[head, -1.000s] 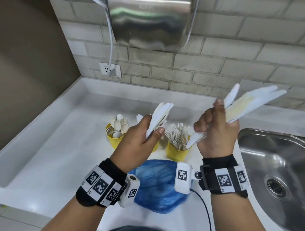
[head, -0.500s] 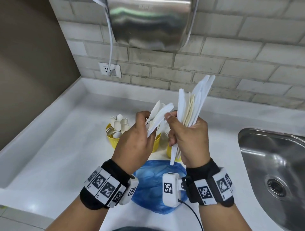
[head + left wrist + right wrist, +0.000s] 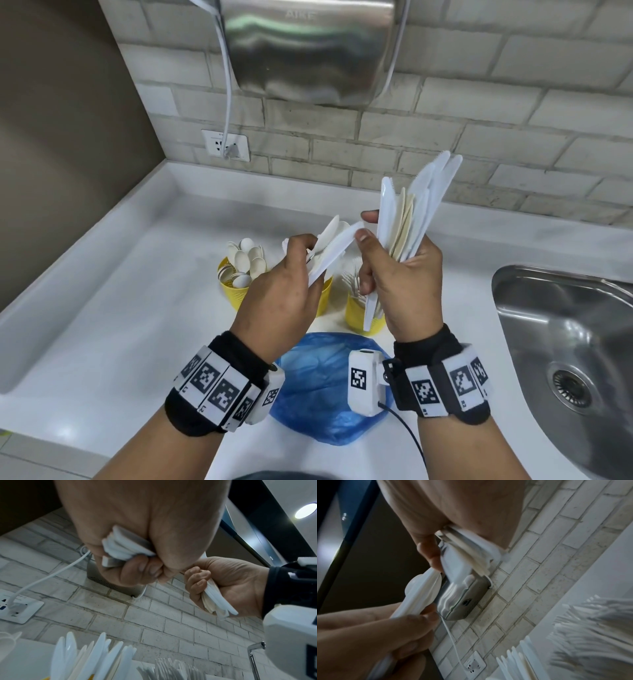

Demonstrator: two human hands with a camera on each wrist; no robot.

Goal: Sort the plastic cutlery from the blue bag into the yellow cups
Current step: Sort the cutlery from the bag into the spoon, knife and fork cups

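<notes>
Head view: both hands raised above the white counter, over the blue bag and 3 yellow cups. Left hand fist-grips a small bundle of white cutlery, blades angled up-right toward the right hand. Right hand clutches a bigger bundle of knives, near upright, tips fanned; its thumb and forefinger touch the tip of the left bundle. Left cup holds spoons, right cup forks, middle cup mostly hidden behind the left hand. Left wrist view: handle ends poke from curled fingers. Bag lies flat on counter, just in front of cups, below wrists. Sink at right.
</notes>
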